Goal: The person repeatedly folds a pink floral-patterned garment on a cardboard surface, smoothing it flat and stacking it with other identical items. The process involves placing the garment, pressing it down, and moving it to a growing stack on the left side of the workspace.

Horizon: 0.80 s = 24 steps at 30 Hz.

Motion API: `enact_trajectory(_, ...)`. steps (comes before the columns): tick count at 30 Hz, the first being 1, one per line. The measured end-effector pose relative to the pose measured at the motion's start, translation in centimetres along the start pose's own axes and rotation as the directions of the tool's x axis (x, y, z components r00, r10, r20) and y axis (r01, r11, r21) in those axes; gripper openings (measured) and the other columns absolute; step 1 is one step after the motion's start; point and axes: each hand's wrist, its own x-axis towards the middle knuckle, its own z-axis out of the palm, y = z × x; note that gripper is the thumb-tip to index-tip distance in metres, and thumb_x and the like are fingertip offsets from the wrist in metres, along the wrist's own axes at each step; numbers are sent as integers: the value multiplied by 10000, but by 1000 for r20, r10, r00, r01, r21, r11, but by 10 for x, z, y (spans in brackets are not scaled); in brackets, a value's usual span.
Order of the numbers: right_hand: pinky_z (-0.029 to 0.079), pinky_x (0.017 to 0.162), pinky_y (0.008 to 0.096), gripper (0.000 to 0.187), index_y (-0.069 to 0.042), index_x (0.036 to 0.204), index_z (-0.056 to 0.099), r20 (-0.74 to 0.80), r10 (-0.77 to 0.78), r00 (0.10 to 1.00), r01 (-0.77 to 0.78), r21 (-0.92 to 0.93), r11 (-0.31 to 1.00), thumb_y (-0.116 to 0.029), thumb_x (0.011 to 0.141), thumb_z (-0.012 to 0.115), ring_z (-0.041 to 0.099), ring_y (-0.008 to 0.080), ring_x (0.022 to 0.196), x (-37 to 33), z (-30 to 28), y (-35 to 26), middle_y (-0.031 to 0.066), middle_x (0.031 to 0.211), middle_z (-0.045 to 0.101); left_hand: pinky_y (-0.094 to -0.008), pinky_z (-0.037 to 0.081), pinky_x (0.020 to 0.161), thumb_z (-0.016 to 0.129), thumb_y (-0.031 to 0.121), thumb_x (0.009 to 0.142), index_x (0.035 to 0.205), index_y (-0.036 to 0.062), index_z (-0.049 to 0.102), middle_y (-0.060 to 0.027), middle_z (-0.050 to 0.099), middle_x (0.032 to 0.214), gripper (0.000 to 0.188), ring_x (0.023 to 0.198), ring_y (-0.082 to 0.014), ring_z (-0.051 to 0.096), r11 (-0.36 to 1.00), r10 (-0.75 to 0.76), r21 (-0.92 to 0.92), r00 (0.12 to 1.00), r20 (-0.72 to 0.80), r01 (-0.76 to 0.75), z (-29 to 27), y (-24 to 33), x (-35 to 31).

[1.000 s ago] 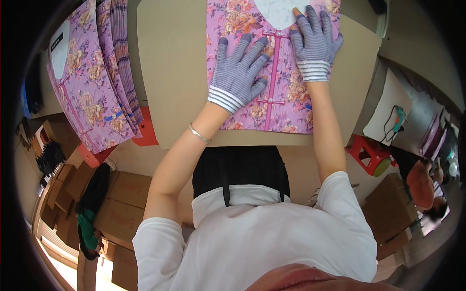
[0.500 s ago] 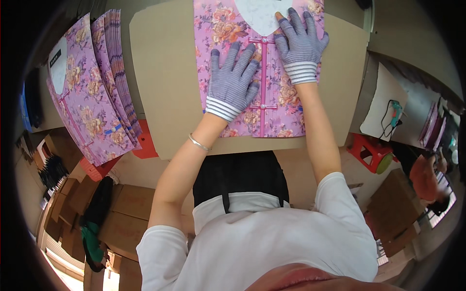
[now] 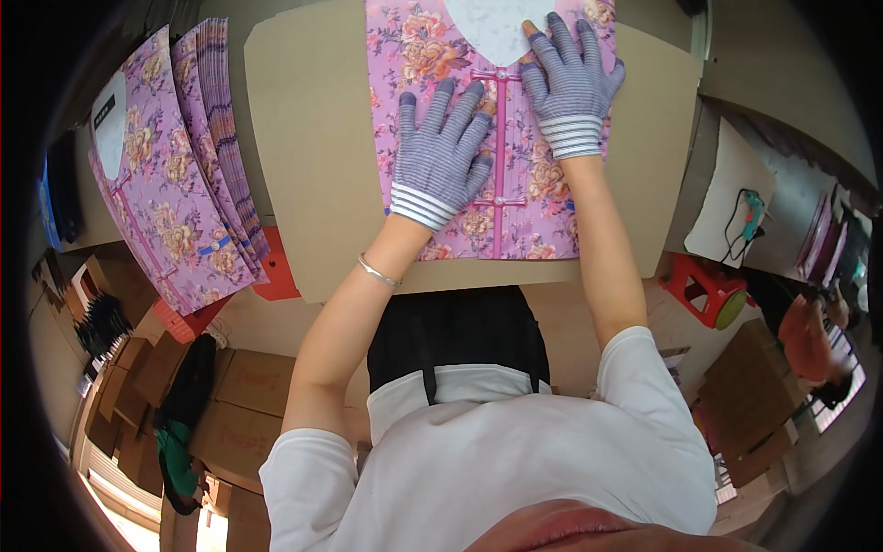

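Note:
A flat pink floral piece (image 3: 543, 225), made up like a jacket front with a white neck panel and magenta knotted fastenings, lies on a brown cardboard sheet (image 3: 303, 156) in front of me. My left hand (image 3: 437, 164) rests flat on its left half, fingers spread. On the upper right half lies my right hand (image 3: 570, 92), also flat with the fingers apart. Both wear grey-purple striped gloves with white-banded cuffs. Neither hand grips anything. The far end of the piece runs out of the picture.
At the left stands a stack of similar pink floral pieces (image 3: 170, 184). A green-handled tool (image 3: 752, 212) with a black cord lies on a pale board at the right. Below it is a red stool (image 3: 706, 287). Cardboard boxes (image 3: 244, 414) and two other people are further off.

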Motion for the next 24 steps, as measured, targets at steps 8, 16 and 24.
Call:
enact_trajectory(8,287,1024,654,503,-183,1313,586,87,-14,996,4,107,994,-361,843,614,448,314,1326,-1,-25,-7,85,1405,533,-700,131,1129,623,267,825,1367,173,549,-10,456,1496,555,1413,-355,350,996,82,16,996,36,-82,-2,2,1)
enact_trajectory(16,291,1090,635,533,-118,1347,550,361,-441,822,253,462,850,-301,849,601,425,278,1379,-130,-90,-1,84,1454,483,-710,110,1125,594,264,840,1365,193,554,2,458,1499,532,1410,-352,361,998,59,16,996,69,-60,-3,2,0)
enact_trajectory(24,287,1095,596,487,-82,1291,575,-144,-407,902,427,164,889,-338,877,547,495,314,1290,96,19,82,141,1365,556,-696,93,1133,590,233,829,1357,191,563,2,472,1490,530,1407,-355,368,998,65,22,995,75,-67,0,3,3)
